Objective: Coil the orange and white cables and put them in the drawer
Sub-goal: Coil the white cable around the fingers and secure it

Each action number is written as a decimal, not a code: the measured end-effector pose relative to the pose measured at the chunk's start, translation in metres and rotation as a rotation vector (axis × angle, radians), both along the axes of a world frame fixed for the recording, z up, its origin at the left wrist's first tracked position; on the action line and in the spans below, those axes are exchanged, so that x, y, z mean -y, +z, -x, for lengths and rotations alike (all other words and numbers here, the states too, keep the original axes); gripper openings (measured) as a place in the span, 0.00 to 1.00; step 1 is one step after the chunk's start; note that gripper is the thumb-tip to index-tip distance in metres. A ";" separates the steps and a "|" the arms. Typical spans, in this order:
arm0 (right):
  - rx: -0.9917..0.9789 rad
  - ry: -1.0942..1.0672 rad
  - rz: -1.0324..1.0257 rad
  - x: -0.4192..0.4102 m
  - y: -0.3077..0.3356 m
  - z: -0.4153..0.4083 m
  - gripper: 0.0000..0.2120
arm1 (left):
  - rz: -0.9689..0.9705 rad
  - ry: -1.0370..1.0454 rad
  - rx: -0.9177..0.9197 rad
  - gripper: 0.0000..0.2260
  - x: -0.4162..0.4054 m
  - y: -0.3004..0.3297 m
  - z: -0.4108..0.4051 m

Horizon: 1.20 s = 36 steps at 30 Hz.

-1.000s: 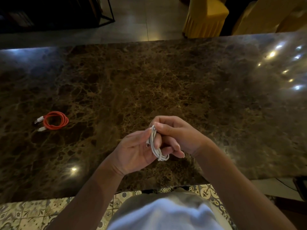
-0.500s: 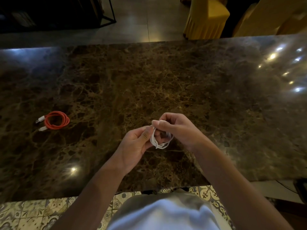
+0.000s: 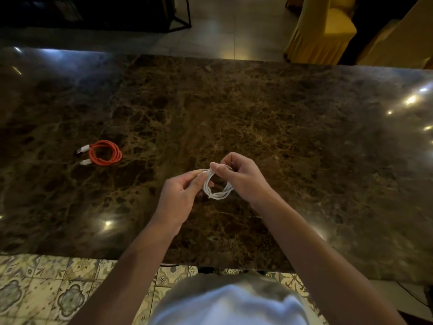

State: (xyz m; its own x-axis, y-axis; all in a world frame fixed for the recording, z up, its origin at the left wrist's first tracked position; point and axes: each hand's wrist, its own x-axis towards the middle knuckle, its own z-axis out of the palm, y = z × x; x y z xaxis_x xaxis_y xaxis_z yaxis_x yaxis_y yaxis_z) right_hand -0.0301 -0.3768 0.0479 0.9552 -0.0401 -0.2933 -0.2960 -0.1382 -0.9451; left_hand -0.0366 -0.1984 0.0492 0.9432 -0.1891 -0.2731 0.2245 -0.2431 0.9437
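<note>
Head view over a dark marble table [image 3: 293, 137]. The white cable [image 3: 216, 190], wound into a small ring of several turns, is held above the table near its front edge, between both hands. The left hand [image 3: 180, 195] pinches the ring's left side between thumb and fingers; the right hand [image 3: 236, 177] pinches its top with curled fingers, thumb pressed onto the strands. The orange cable [image 3: 105, 152] lies already coiled on the table, well apart to the left, its 2 pale plugs [image 3: 83, 150] pointing left.

Step in hand, as judged: finishing the coil of the white cable, probably tucking or securing its loose end. The next move calls for keeping the turns gathered so that the ring does not spring open, then collecting the orange coil and carrying both to the drawer, which is not in view.

No brand, label or writing can be read on either cable or the table.
</note>
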 end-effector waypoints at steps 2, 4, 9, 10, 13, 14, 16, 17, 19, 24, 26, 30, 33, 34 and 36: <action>0.039 -0.045 0.089 -0.012 -0.006 -0.005 0.11 | -0.146 0.084 0.096 0.13 0.000 -0.005 -0.002; 0.076 -0.075 0.166 -0.026 -0.009 -0.010 0.11 | -0.271 0.131 0.197 0.13 -0.006 -0.008 -0.006; 0.095 0.040 0.304 -0.069 -0.003 -0.040 0.09 | -0.459 0.142 0.343 0.12 -0.047 -0.007 -0.029; 0.108 0.079 0.332 -0.078 -0.002 -0.048 0.09 | -0.461 0.155 0.329 0.12 -0.057 -0.009 -0.035; 0.149 0.199 0.405 -0.099 0.000 -0.070 0.14 | -0.499 0.217 0.303 0.12 -0.082 -0.016 -0.048; 0.152 0.240 0.432 -0.106 0.000 -0.076 0.13 | -0.535 0.236 0.312 0.12 -0.090 -0.019 -0.052; 0.149 0.305 0.465 -0.119 -0.004 -0.088 0.10 | -0.589 0.277 0.323 0.12 -0.105 -0.024 -0.057; 0.146 0.316 0.468 -0.125 -0.008 -0.092 0.09 | -0.603 0.293 0.324 0.12 -0.111 -0.027 -0.060; 0.177 0.306 0.499 -0.135 -0.014 -0.097 0.07 | -0.622 0.323 0.338 0.11 -0.118 -0.033 -0.065; 0.431 0.233 0.788 -0.146 -0.030 -0.097 0.10 | -0.813 0.381 0.444 0.12 -0.110 -0.051 -0.067; 0.494 0.204 0.881 -0.145 -0.038 -0.095 0.11 | -0.839 0.405 0.492 0.12 -0.108 -0.055 -0.066; 0.468 0.219 0.889 -0.141 -0.042 -0.100 0.15 | -0.791 0.391 0.473 0.14 -0.112 -0.054 -0.069; 0.455 0.234 0.850 -0.140 -0.039 -0.102 0.17 | -0.677 0.365 0.459 0.13 -0.118 -0.051 -0.067; 0.456 0.241 0.841 -0.139 -0.039 -0.101 0.17 | -0.651 0.351 0.466 0.14 -0.121 -0.051 -0.065; 0.466 0.242 0.817 -0.136 -0.040 -0.099 0.15 | -0.592 0.333 0.475 0.15 -0.126 -0.051 -0.059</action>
State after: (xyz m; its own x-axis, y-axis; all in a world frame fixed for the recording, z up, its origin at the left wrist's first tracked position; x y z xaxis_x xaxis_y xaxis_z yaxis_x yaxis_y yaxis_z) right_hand 0.0685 -0.2409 0.0075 0.9777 0.1492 0.1477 0.2065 -0.8117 -0.5463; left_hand 0.0221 -0.0729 -0.0022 0.9643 0.1705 0.2024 -0.0179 -0.7211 0.6926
